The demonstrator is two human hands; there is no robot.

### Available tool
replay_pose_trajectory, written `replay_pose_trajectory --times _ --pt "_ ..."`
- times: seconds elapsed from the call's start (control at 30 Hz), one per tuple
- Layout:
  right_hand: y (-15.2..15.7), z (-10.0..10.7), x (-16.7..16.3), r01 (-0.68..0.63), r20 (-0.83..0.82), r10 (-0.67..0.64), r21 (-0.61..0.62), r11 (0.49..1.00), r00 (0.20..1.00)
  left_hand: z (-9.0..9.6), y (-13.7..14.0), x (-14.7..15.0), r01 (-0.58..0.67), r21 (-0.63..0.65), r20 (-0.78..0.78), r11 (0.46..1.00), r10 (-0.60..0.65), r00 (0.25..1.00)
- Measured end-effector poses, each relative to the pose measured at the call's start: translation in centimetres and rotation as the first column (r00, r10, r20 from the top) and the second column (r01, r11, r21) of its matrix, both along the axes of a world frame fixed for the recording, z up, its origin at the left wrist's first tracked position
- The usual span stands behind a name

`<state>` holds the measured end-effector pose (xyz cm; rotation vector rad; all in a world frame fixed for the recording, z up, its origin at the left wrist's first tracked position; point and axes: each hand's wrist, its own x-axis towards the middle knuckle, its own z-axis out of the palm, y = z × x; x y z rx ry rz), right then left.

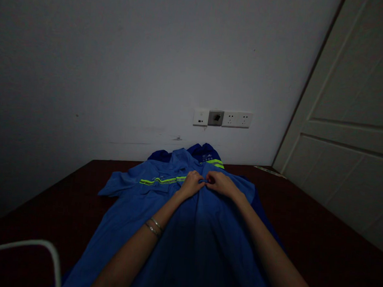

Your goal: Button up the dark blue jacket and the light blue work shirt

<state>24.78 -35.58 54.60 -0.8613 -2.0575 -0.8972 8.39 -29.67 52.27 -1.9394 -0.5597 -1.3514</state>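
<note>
A light blue short-sleeved work shirt with yellow-green reflective stripes lies spread in front of me. Both hands meet at the middle of its chest, on the front opening. My left hand pinches the fabric edge beside the stripe. Close to its right, my right hand pinches the other side of the front, with a small bit of cloth between the two sets of fingertips. Whether a button is there is too dark and small to make out. Beneath the shirt's collar and right side shows a darker blue garment with a similar stripe.
The dark red-brown tabletop meets a pale wall. Sockets and a switch panel are set in that wall. A white panelled door stands at the right. A white curved tube or cable enters at the lower left.
</note>
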Motion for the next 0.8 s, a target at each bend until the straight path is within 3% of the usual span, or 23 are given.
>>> replay_pose_trajectory --times 0.53,0.8 --pt "1.5 0.3 0.2 -0.172 0.003 0.173 -0.054 0.984 0.985 0.1 0.1 0.0 0.034 -0.042 0.001 0.999 -0.034 0.999" --pt "2.2 0.6 0.3 -0.246 -0.083 0.237 -0.12 0.962 0.968 0.2 0.1 0.1 0.05 -0.053 0.011 0.997 -0.049 0.999"
